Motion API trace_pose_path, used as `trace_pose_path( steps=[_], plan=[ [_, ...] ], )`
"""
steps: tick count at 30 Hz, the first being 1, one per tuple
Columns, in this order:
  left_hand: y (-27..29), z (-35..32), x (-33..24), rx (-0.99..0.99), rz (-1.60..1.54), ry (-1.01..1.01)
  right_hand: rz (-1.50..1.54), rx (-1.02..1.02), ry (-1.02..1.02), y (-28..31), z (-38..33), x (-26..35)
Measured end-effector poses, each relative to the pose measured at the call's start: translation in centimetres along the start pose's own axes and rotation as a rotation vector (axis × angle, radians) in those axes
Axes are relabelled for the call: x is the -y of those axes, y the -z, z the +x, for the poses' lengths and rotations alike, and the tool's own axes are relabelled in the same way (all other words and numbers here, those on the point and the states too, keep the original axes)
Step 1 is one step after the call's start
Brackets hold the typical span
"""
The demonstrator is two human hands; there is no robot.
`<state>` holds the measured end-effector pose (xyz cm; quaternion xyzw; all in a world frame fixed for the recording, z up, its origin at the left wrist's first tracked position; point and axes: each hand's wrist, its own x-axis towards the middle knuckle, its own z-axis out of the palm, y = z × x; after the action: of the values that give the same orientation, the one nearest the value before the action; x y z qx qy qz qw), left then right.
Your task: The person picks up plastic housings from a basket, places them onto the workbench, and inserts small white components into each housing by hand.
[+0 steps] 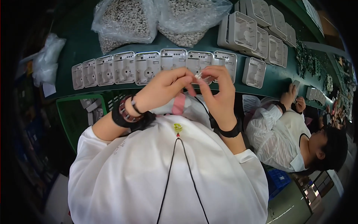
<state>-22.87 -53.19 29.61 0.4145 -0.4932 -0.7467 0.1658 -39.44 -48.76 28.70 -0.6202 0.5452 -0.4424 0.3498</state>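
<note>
Head: pinching small white part (198,75) with left fingers (182,72) and right fingers (219,72), near grey plastic housings (173,61) at 12 o'clock.

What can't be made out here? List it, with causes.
In the head view:
white piece: tiny, partly covered by left hand and right hand
sixth box from left: lower part behind left hand
green crate: near end behind left sleeve
bags: tops cut off by upper edge

Row of casings (147,63) along the workbench (79,43)'s near edge.
Bags (128,22) behind it — stacked casings (245,33) to their right, a lone casing (255,71) before those.
</note>
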Motion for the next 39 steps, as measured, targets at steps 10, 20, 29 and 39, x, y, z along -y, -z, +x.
trace_pose_path(
  steps=[10, 20, 29, 39],
  plan=[
    [-0.6, 1.2, 0.2, 0.229, 0.415, -0.008, 0.011, 0.109, 0.037, 1.6, -1.8, -2.2],
    [-5.0, 10.5, 5.7, 0.157, 0.774, -0.295, -0.237, -0.143, -0.233, 7.5, -2.7, -10.8],
    [-6.1, 13.8, 11.0, 0.043, 1.362, -0.142, -0.723, -0.08, 0.094, 7.9, 1.0, -18.7],
    [-6.1, 13.6, 11.4, 0.025, 1.296, -0.137, -0.927, 0.175, 0.261, 6.1, 3.4, -21.2]
  ],
)
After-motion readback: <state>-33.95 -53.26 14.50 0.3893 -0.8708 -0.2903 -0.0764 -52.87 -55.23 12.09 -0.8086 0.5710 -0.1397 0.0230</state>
